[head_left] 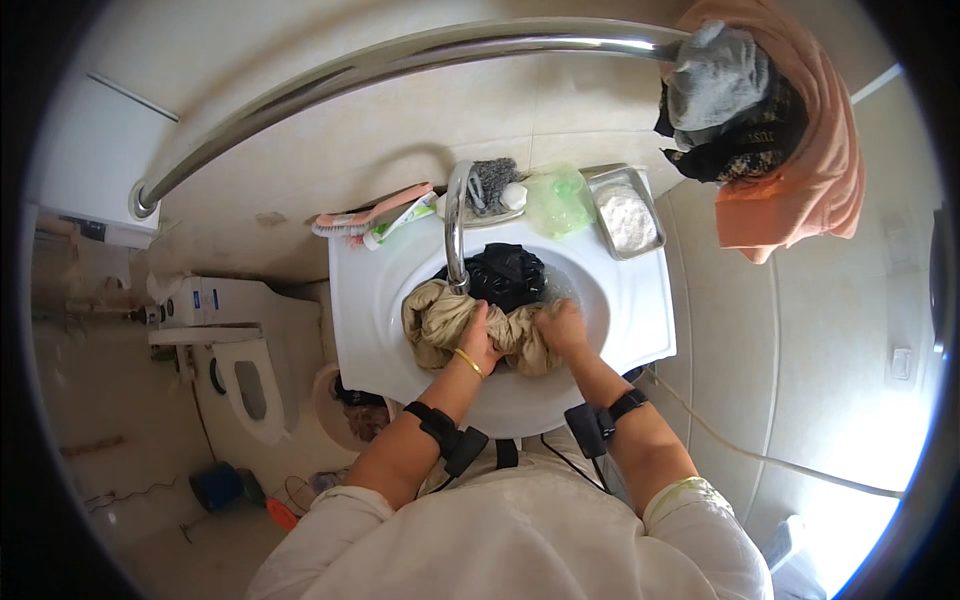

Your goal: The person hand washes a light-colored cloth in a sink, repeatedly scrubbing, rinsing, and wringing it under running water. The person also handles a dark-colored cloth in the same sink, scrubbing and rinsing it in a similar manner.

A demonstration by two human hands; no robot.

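Note:
A bunched, wet-looking beige cloth (437, 318) lies across the front of the white washbasin (640, 310). My left hand (481, 340), with a gold bangle at its wrist, grips the cloth near its middle, thumb upward. On the cloth's right end, my right hand (563, 329) is closed in a fist. Behind the cloth, a shiny black bundle (506, 276) rests in the bowl; its kind I cannot make out. The chrome faucet (455, 230) arches over the bowl, its spout ending just above the cloth. Folds hide most of my fingertips.
Along the basin's back stand a pink brush (375, 212), a toothpaste-like tube (401, 222), a dark scouring pad (492, 186), a green-tinted plastic bag (558, 200) and a metal tray of white powder (627, 215). Cloths hang from the rail (400, 75). A toilet (255, 385) and bucket (345, 410) stand left.

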